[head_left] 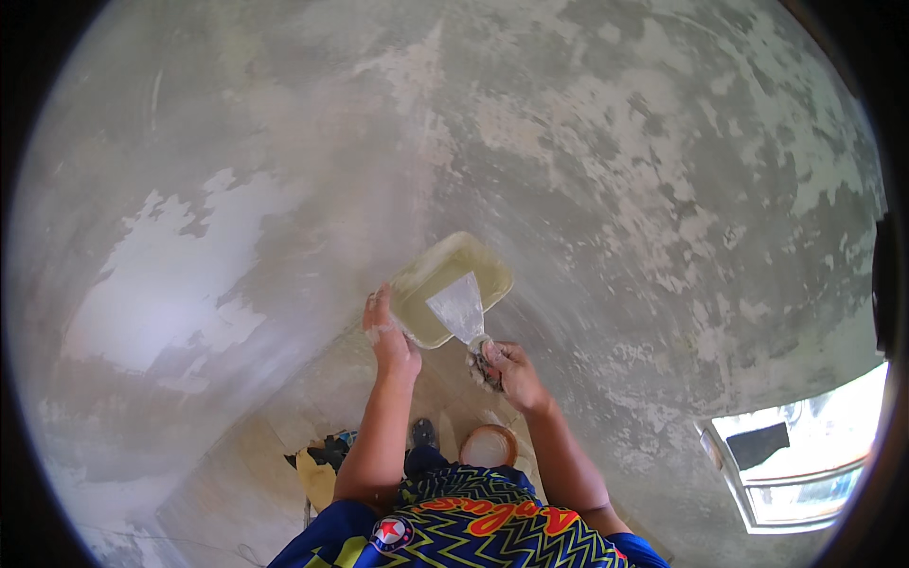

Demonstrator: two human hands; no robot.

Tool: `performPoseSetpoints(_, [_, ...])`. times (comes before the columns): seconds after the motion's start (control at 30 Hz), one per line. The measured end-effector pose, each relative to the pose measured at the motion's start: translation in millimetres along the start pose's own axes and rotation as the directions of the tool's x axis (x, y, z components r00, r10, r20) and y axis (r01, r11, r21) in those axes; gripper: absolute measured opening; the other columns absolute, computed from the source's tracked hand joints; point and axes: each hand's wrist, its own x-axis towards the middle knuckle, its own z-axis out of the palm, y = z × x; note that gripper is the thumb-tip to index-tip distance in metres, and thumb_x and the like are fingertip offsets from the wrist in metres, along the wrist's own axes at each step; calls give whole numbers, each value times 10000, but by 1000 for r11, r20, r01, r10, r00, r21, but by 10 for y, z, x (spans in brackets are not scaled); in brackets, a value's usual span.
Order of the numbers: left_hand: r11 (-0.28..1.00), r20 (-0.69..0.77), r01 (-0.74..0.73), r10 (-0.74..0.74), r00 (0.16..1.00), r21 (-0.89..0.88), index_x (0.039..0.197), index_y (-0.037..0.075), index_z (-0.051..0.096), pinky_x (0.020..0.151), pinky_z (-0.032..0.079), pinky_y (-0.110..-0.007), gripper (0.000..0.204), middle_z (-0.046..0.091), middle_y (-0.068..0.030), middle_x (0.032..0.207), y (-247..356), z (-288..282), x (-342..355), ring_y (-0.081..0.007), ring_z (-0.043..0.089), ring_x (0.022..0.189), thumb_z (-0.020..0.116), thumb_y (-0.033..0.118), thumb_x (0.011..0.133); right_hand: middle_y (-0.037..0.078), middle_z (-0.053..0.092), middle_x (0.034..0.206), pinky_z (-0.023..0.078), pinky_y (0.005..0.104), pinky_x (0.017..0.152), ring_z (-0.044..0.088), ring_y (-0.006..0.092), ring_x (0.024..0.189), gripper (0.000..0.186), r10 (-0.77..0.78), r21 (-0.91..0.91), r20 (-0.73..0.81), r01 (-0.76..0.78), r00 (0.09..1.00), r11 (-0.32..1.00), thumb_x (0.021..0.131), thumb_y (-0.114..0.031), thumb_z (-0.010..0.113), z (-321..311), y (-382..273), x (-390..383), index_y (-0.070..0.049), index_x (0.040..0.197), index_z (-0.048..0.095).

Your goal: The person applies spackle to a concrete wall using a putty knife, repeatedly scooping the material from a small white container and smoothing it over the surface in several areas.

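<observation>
My left hand [390, 333] grips the near left edge of a pale rectangular tray [492, 267] with light filler in it, held up in front of a grey plastered wall [568, 142]. My right hand [507, 367] is closed on the handle of a putty knife [459, 308]. Its wide metal blade lies inside the tray, pointing away from me. Both hands are smeared with white filler.
The wall has white patches of filler, the largest at the left [180, 275]. A round bucket [489, 445] stands on the floor by my feet. A dark and yellow object [320, 462] lies beside it. A bright window [805, 464] is at the lower right.
</observation>
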Motion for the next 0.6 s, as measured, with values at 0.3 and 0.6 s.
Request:
performPoseSetpoints(0.3, [994,-120,-85,76,990,-72,1262,90,612,983,483,-363,383,647,-53,1243,459,-315,293,-205,616,1166,670,338,975,-38,646,785,418,235,629,531,49,675,408,57,-47,135,-51,989,998,1082,-418,559,285,221,274,-46,1021,714])
performPoseSetpoints(0.6, [992,-191,-113,100,977,-61,1230,97,626,948,494,-351,362,647,-40,1246,791,-325,317,-197,618,1157,655,362,985,-70,599,763,389,249,612,485,48,652,388,50,-73,119,-42,992,996,1087,-404,552,220,488,564,-67,994,718])
